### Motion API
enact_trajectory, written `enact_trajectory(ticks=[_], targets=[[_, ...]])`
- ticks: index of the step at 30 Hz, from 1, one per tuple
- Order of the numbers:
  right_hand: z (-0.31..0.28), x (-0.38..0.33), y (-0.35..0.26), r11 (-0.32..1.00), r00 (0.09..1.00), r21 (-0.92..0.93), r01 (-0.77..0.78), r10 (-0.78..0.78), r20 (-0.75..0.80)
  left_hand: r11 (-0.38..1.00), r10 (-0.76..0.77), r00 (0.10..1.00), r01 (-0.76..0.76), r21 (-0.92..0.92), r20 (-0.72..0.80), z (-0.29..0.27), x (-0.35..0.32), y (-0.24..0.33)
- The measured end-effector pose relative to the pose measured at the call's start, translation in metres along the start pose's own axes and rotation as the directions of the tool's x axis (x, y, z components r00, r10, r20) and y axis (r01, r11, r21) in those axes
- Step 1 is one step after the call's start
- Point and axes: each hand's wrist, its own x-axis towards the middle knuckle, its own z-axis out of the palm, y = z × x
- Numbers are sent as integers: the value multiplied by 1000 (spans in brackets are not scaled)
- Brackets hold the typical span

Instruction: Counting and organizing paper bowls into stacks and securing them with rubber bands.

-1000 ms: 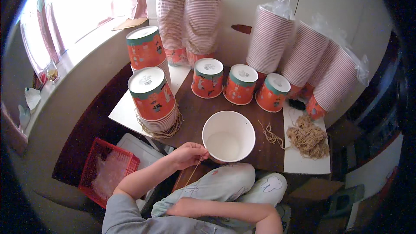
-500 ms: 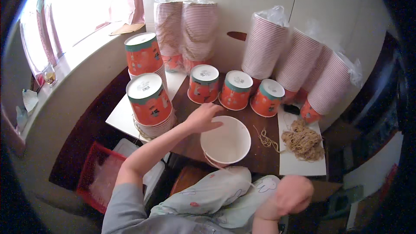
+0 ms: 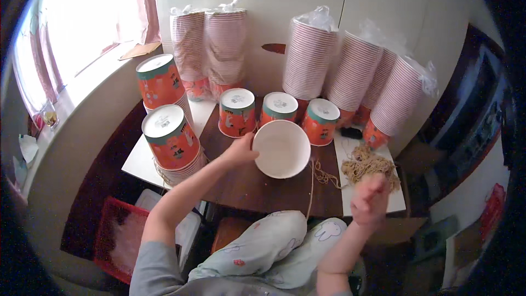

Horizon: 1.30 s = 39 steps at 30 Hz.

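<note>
My left hand [image 3: 240, 151] grips the left side of a large paper bucket [image 3: 282, 149], its thumb near the rim. The bucket's white inside faces me, tilted up off the brown table. A thin string [image 3: 311, 192] hangs from the bucket's right side toward my lap. My right hand [image 3: 370, 200] is raised over the table's front right part with its fingers curled closed; what they hold, if anything, I cannot make out. Just beyond it lies a heap of tan twine [image 3: 364, 165]. Some loose twine [image 3: 324, 175] lies right of the bucket.
Three upturned orange buckets, among them one [image 3: 237, 112] at left, stand behind. Stacked buckets [image 3: 171, 137] are at the left. Tall plastic-wrapped stacks [image 3: 310, 57] line the back wall. A red basket [image 3: 112, 235] sits low at the left.
My left hand has taken hold of the bucket and lifted and tilted it away from the front edge. My right hand has moved forward, up toward the twine heap.
</note>
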Motion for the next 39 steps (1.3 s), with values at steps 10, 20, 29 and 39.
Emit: enact_trajectory(ticks=[10,20,29,39], targets=[[-23,0,47,656,919,-687,-312,25,-394,702,-307,928,371,-607,212,6,-74,8],[-96,-42,117,930,632,-343,-131,-188,-751,686,-261,930,367,-629,258,-1,-90,-1],[-131,-14,46,928,637,-317,198,-367,-678,786,-200,959,278,-552,199,-3,-95,-9],[-99,-45,-122,705,325,-593,389,-707,-628,701,-277,904,422,-575,325,-1,-90,13]])
